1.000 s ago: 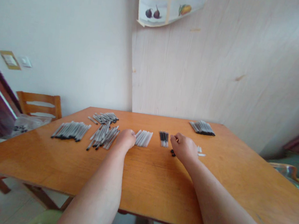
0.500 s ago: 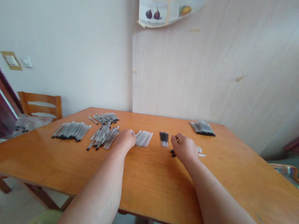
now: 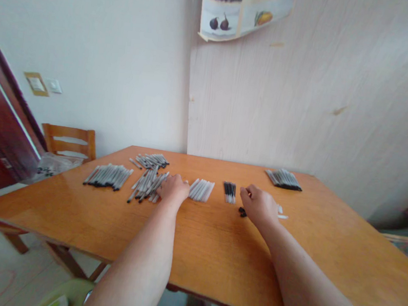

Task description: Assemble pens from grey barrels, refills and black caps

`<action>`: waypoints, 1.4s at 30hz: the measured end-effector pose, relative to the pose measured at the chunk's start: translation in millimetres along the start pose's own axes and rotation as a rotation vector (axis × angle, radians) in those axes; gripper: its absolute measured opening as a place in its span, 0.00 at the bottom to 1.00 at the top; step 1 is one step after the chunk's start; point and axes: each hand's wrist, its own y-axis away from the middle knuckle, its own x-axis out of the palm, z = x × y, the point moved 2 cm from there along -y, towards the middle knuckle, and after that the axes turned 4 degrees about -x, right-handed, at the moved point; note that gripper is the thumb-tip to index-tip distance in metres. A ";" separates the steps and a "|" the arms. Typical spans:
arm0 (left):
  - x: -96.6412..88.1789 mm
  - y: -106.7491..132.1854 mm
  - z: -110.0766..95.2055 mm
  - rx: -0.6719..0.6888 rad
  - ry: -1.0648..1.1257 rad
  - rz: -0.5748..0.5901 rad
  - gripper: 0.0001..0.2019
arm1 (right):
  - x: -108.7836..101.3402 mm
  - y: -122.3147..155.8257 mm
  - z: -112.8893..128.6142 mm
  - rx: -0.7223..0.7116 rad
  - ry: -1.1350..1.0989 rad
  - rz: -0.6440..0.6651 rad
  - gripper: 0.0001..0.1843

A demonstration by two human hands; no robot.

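**Both hands down among sorted pen parts**

My left hand (image 3: 173,190) rests on the tabletop (image 3: 207,251) with its fingers curled under into a loose fist. It sits between the loose pile of grey pens (image 3: 148,185) on its left and the neat row of white barrels (image 3: 201,190) just right of it. I cannot tell whether anything is inside the fist.

My right hand (image 3: 260,206) lies knuckles up, fingers bent toward the small group of black-tipped refills (image 3: 229,191). The black caps (image 3: 242,211) are at its near left edge and the white bits (image 3: 281,214) just right of it. Whether it pinches anything is hidden.

Both forearms stretch straight out, low over the wood.

Each kind lies parallel in its own group, sorted, I judge, for easy reach. Another aligned row of pens (image 3: 107,175) lies farther left, a scattered heap (image 3: 151,159) beyond the pile, and a dark-ended bundle (image 3: 284,179) at far right.
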 end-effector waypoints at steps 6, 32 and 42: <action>1.0 -1.6 1.8 0.003 0.027 -0.036 0.18 | 0.0 -0.2 -1.9 -0.005 -0.004 -0.005 0.29; -7.0 -8.7 18.2 -0.020 0.107 -0.154 0.19 | -6.9 -2.9 -0.1 0.005 -0.083 -0.051 0.29; -24.9 6.0 37.2 0.127 -0.233 -0.025 0.16 | -11.0 -2.0 -0.2 -0.010 -0.088 -0.039 0.29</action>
